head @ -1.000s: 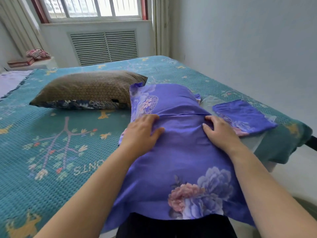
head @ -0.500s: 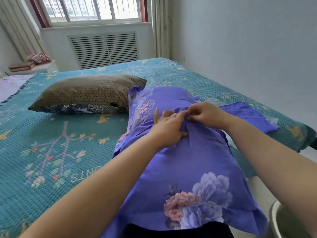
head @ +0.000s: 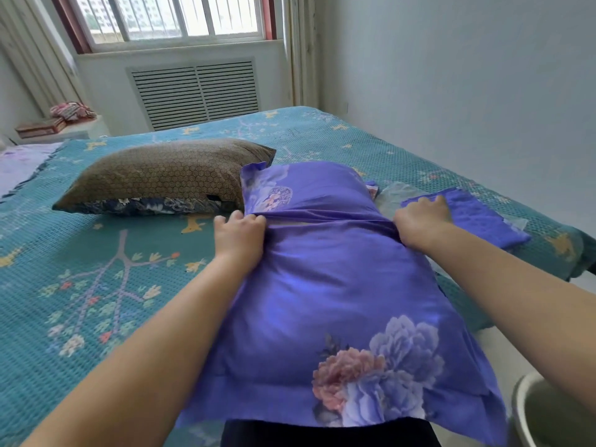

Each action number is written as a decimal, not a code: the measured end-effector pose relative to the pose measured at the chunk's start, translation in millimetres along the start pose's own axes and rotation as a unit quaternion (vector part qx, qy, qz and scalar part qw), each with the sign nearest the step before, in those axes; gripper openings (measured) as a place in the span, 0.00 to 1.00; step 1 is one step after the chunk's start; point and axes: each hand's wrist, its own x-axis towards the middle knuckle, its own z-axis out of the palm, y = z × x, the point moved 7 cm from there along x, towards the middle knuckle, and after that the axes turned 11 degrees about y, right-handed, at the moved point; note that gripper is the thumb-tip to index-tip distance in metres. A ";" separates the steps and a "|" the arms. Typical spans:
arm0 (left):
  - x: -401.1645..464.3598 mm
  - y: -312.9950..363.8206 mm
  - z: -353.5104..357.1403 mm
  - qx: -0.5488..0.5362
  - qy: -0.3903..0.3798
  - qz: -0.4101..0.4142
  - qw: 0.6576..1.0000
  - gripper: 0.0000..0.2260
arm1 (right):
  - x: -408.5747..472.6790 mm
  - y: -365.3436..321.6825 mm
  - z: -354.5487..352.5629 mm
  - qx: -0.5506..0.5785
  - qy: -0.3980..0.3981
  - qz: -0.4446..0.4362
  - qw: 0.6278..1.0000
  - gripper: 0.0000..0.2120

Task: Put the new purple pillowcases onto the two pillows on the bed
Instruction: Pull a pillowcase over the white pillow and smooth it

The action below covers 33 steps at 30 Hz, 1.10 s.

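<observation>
A pillow in a purple flowered pillowcase [head: 329, 285] lies lengthwise in front of me on the bed's near edge. An overlapping flap crosses it about a third from the far end. My left hand [head: 240, 235] grips the flap's left end, fingers curled over the fold. My right hand [head: 421, 221] grips the flap's right end at the pillow's side. A second pillow [head: 167, 174] in a brown patterned case lies to the left, farther back. A folded purple pillowcase [head: 477, 217] rests on the bed to the right, beyond my right hand.
The bed [head: 80, 285] wears a teal woven spread with tree and bird motifs. A white wall runs along its right side. A window and radiator grille [head: 195, 93] stand behind. A pale round container rim [head: 529, 411] shows at bottom right. A bedside shelf [head: 54, 127] holds small items.
My hands met at the middle of the flap half a second ago; they have since slid apart to its left and right ends. The pillow stays put.
</observation>
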 end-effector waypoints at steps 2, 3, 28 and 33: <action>-5.2 23.3 -9.6 -0.057 0.139 0.043 0.988 0.10 | 0.2 -16.0 -5.0 0.065 0.028 0.007 0.998 0.15; -8.1 32.9 -12.0 -0.071 0.183 0.070 0.978 0.08 | -1.9 -29.3 -7.6 0.103 0.054 -0.009 0.993 0.15; 27.9 36.0 -10.6 -0.433 -0.081 0.005 0.898 0.08 | 9.6 -32.5 2.6 0.799 -0.144 0.025 0.583 0.05; 28.8 30.0 -26.2 -0.267 0.089 0.008 0.960 0.09 | 18.1 -16.5 -10.7 0.465 0.074 -0.011 0.882 0.06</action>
